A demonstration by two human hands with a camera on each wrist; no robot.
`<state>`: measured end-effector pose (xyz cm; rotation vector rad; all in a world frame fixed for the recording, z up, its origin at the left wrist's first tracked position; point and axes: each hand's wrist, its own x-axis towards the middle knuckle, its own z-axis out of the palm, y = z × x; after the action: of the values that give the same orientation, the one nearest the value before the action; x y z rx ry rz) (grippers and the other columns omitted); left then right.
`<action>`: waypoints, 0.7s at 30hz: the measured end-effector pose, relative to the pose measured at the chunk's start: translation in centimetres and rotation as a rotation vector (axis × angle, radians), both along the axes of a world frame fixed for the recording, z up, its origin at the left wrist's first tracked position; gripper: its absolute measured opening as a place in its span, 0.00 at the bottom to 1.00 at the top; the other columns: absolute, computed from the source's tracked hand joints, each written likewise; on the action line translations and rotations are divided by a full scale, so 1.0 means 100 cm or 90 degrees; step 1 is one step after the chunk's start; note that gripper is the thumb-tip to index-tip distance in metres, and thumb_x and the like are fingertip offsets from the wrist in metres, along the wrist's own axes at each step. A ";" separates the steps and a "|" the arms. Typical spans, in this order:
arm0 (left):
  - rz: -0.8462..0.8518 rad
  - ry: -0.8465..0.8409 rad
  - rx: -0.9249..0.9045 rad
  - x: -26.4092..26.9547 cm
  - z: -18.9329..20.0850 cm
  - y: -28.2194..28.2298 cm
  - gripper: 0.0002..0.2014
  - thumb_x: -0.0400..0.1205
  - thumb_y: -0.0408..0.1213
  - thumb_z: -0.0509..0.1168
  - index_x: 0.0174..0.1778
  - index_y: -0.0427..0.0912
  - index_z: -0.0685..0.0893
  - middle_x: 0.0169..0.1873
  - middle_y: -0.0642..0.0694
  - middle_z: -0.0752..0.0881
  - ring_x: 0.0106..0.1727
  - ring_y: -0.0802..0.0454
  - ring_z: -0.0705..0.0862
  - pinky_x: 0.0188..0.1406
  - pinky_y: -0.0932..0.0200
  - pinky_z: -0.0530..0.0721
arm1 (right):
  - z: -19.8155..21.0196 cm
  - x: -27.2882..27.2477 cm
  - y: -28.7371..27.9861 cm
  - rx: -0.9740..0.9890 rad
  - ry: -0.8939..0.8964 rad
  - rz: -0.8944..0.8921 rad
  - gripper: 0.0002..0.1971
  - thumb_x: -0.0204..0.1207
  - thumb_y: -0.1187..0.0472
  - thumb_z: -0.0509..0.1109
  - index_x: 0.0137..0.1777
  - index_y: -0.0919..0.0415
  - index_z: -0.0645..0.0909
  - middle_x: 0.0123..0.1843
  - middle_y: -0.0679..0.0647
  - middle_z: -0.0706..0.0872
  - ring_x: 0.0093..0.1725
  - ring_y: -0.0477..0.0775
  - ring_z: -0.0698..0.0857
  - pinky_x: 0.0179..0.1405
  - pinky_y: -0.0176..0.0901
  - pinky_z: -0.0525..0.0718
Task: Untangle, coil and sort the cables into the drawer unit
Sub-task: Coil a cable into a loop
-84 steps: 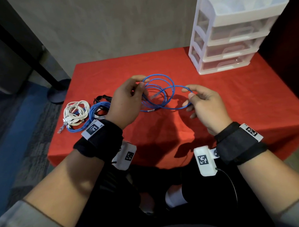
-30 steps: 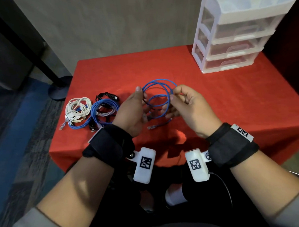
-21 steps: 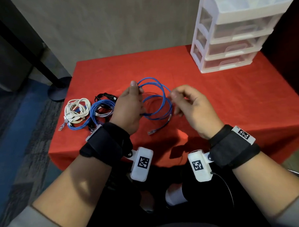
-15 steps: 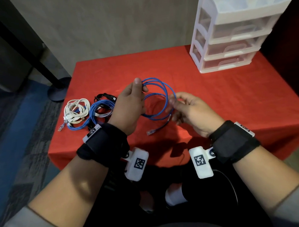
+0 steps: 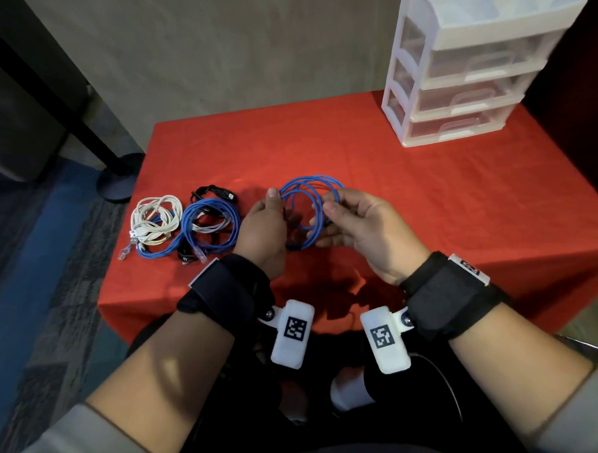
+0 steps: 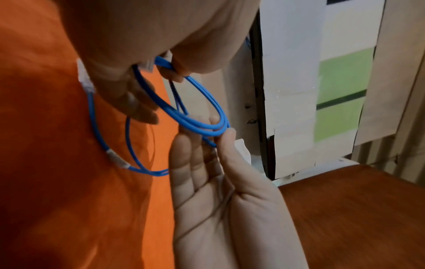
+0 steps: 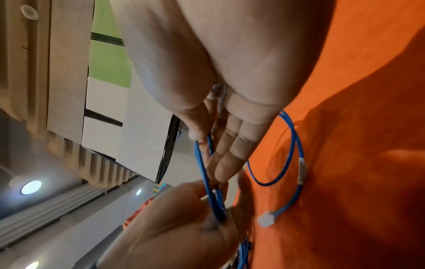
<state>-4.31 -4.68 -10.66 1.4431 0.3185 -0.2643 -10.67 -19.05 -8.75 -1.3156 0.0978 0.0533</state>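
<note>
Hanging between both hands at the centre of the head view, the blue network cable (image 5: 310, 205) forms several loose loops above the red tablecloth (image 5: 426, 200). The left hand (image 5: 262, 233) pinches the coil's left side between thumb and fingers; the right hand (image 5: 363, 228) pinches its right side, the other fingers fairly straight. One clear plug (image 7: 265, 219) dangles free. Left of the hands lies a heap of white, blue and black cables (image 5: 184, 224). The closed white drawer unit (image 5: 462, 82) stands at upper right.
</note>
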 end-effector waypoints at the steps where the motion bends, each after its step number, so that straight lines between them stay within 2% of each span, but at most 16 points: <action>1: 0.006 0.013 -0.049 0.001 0.004 -0.001 0.16 0.92 0.51 0.55 0.51 0.43 0.78 0.41 0.44 0.85 0.37 0.51 0.87 0.32 0.57 0.86 | 0.000 -0.002 0.000 -0.008 0.002 0.020 0.07 0.89 0.66 0.62 0.55 0.62 0.82 0.45 0.64 0.86 0.37 0.57 0.88 0.40 0.43 0.90; 3: 0.003 -0.014 -0.044 0.003 0.009 0.000 0.16 0.93 0.50 0.54 0.44 0.44 0.74 0.31 0.49 0.77 0.23 0.58 0.75 0.21 0.64 0.76 | -0.001 -0.005 -0.001 -0.049 0.002 0.071 0.10 0.90 0.63 0.61 0.57 0.62 0.85 0.43 0.59 0.89 0.39 0.54 0.90 0.40 0.42 0.89; 4: -0.006 -0.050 -0.012 0.004 0.009 0.003 0.17 0.93 0.51 0.54 0.41 0.46 0.73 0.28 0.51 0.73 0.20 0.59 0.70 0.19 0.65 0.70 | -0.002 -0.005 -0.003 -0.084 0.003 0.090 0.12 0.91 0.61 0.61 0.57 0.61 0.87 0.43 0.57 0.90 0.41 0.54 0.91 0.40 0.42 0.88; 6: -0.024 -0.120 0.054 0.004 0.013 0.007 0.18 0.91 0.53 0.55 0.38 0.49 0.72 0.26 0.54 0.69 0.21 0.58 0.65 0.22 0.61 0.64 | -0.004 -0.003 -0.009 -0.185 -0.017 0.067 0.12 0.90 0.58 0.62 0.57 0.59 0.88 0.44 0.54 0.90 0.44 0.51 0.89 0.40 0.44 0.85; 7: -0.037 -0.152 0.084 0.003 0.016 0.010 0.18 0.90 0.55 0.56 0.38 0.50 0.72 0.27 0.54 0.69 0.23 0.57 0.64 0.24 0.59 0.63 | -0.006 0.000 -0.014 -0.259 -0.055 0.011 0.11 0.89 0.56 0.65 0.57 0.58 0.88 0.46 0.52 0.89 0.44 0.48 0.87 0.43 0.45 0.84; 8: -0.059 -0.189 0.115 0.001 0.021 0.012 0.17 0.88 0.57 0.57 0.38 0.51 0.73 0.28 0.53 0.69 0.25 0.56 0.63 0.26 0.57 0.62 | -0.006 0.004 -0.018 -0.340 -0.112 -0.059 0.11 0.87 0.53 0.67 0.60 0.56 0.88 0.48 0.50 0.88 0.45 0.46 0.86 0.48 0.45 0.82; 10: -0.128 -0.266 0.169 -0.004 0.033 0.013 0.15 0.89 0.54 0.58 0.40 0.51 0.75 0.29 0.51 0.69 0.27 0.55 0.64 0.26 0.55 0.64 | -0.006 0.012 -0.028 -0.464 -0.206 -0.144 0.16 0.83 0.47 0.68 0.68 0.50 0.83 0.57 0.47 0.84 0.51 0.49 0.84 0.58 0.44 0.80; 12: -0.201 -0.337 0.236 -0.009 0.043 0.013 0.13 0.91 0.48 0.58 0.42 0.50 0.77 0.28 0.50 0.69 0.26 0.55 0.64 0.25 0.55 0.65 | -0.001 0.019 -0.033 -0.495 -0.212 -0.096 0.18 0.82 0.45 0.67 0.71 0.46 0.81 0.60 0.48 0.85 0.55 0.54 0.84 0.61 0.48 0.80; 13: -0.231 -0.360 0.251 -0.011 0.048 0.013 0.11 0.92 0.45 0.58 0.45 0.48 0.78 0.27 0.51 0.68 0.25 0.56 0.63 0.24 0.57 0.65 | 0.002 0.021 -0.033 -0.481 -0.192 -0.039 0.16 0.84 0.47 0.67 0.69 0.48 0.82 0.57 0.53 0.88 0.52 0.55 0.85 0.59 0.50 0.81; 15: -0.278 -0.385 0.253 -0.011 0.052 0.016 0.08 0.92 0.41 0.58 0.53 0.44 0.80 0.25 0.51 0.70 0.23 0.56 0.63 0.21 0.60 0.63 | 0.010 0.023 -0.036 -0.448 -0.141 0.071 0.09 0.87 0.56 0.67 0.59 0.58 0.86 0.44 0.59 0.90 0.40 0.53 0.83 0.45 0.49 0.81; 17: -0.318 -0.405 0.294 -0.009 0.053 0.021 0.08 0.92 0.42 0.59 0.54 0.44 0.81 0.27 0.44 0.75 0.24 0.56 0.65 0.24 0.60 0.66 | 0.019 0.021 -0.039 -0.436 -0.127 0.092 0.10 0.88 0.60 0.67 0.49 0.64 0.86 0.33 0.54 0.86 0.33 0.50 0.77 0.34 0.43 0.74; 18: -0.341 -0.415 0.330 -0.008 0.052 0.024 0.09 0.92 0.43 0.59 0.52 0.45 0.82 0.28 0.44 0.77 0.25 0.57 0.67 0.26 0.61 0.67 | 0.024 0.020 -0.042 -0.439 -0.128 0.081 0.11 0.88 0.59 0.68 0.46 0.65 0.85 0.31 0.53 0.84 0.31 0.50 0.75 0.31 0.42 0.71; 21: -0.384 -0.421 0.462 -0.009 0.050 0.030 0.16 0.92 0.47 0.57 0.39 0.48 0.79 0.24 0.57 0.75 0.25 0.61 0.70 0.29 0.64 0.69 | 0.031 0.024 -0.045 -0.418 -0.137 0.019 0.14 0.88 0.60 0.66 0.44 0.68 0.83 0.30 0.54 0.84 0.28 0.51 0.76 0.30 0.42 0.73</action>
<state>-5.24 -1.65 -5.65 2.2265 -0.6414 -0.1382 -8.27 -23.52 -5.61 -1.9693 -0.0989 -0.1052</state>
